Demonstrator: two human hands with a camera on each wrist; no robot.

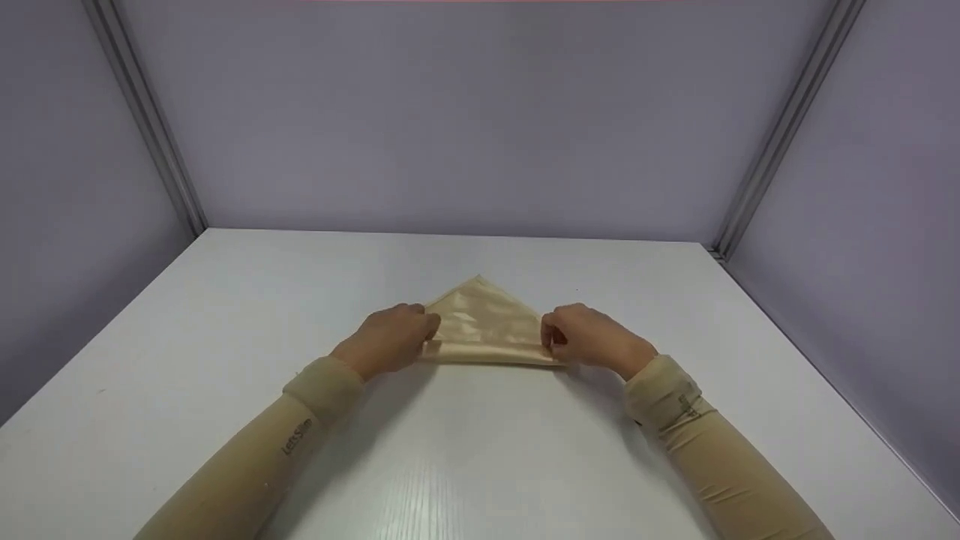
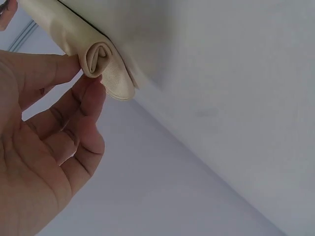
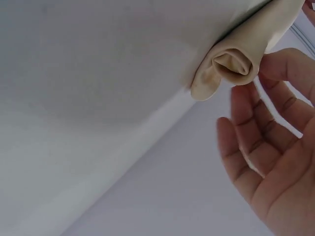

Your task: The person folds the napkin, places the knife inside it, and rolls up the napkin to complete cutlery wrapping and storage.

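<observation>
- Grey-violet walls closed in a white counter (image 1: 480,450).
- A tan cloth (image 1: 484,322) lay mid-counter as a triangle, its near edge rolled into a tube, point aimed away.
- The left hand (image 1: 394,337) pinched the roll's left end, keeping it tight.
- The right hand (image 1: 589,337) pinched the right end, so the roll stayed even.

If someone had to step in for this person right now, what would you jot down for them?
Left hand: fingers pinch the left end of the cloth roll.
Right hand: fingers at the right end of the roll; whether the grip is closed is unclear.
Cloth: beige triangle on the white table, point facing away, near edge rolled into a tube.
Done: the near edge is rolled.
Left: probably rolling on toward the point.
</observation>
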